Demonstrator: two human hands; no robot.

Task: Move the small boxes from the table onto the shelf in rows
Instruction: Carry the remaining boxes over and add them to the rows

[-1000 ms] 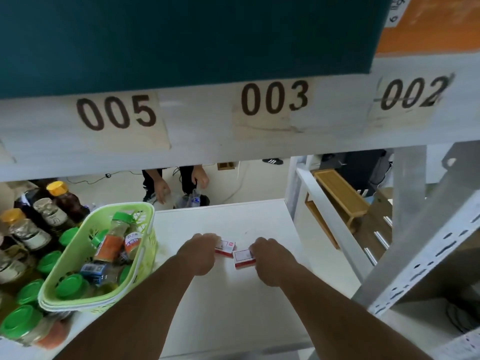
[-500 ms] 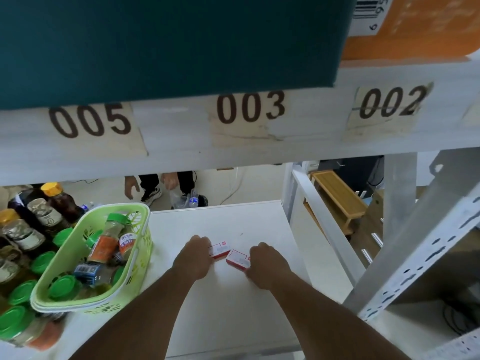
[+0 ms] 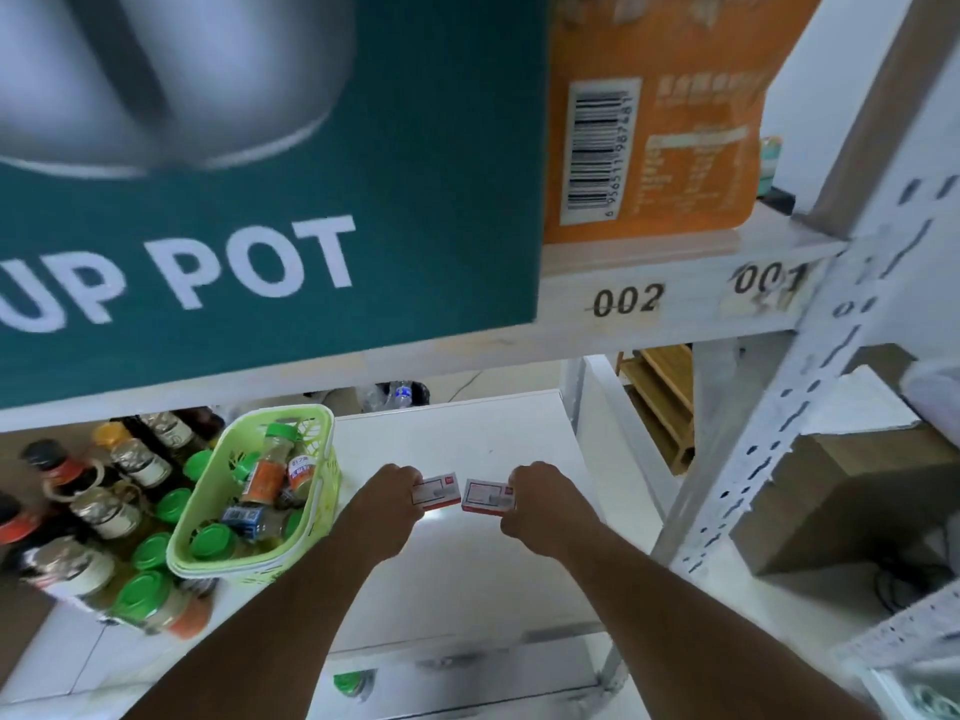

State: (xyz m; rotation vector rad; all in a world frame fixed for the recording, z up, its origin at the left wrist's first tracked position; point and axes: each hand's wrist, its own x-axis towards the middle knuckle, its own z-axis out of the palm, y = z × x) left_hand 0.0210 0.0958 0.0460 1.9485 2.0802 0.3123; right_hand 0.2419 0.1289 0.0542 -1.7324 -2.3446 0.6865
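Both hands out over the white table (image 3: 467,579), each with a small box. Left hand (image 3: 387,493) curls round the left small box (image 3: 437,490), white face with red edge, fingers wrapped on its left end. Right hand (image 3: 540,504) grips the right small box (image 3: 487,496) the same way, at its right end. The two boxes sit end to end, just beside each other with a narrow gap between, level with one another, above the table's middle; cannot tell whether they touch the tabletop or are lifted clear of it. Both forearms come in from the bottom edge.

Left of the hands: green plastic basket (image 3: 311,459) on the table, holding spice jars with green lids, one orange-labelled jar (image 3: 267,467) leaning upright in it. Further left, a cluster of sauce bottles (image 3: 130,459) and green-capped jars.

Above: white shelf beam (image 3: 675,324) with number labels 002 and 001. On it a big teal carton (image 3: 363,148) printed "POT" with a pot picture, and beside it to the right an orange packet (image 3: 701,122) with a barcode. Right side: perforated white shelf upright (image 3: 779,433), brown cardboard box (image 3: 857,485) behind it.
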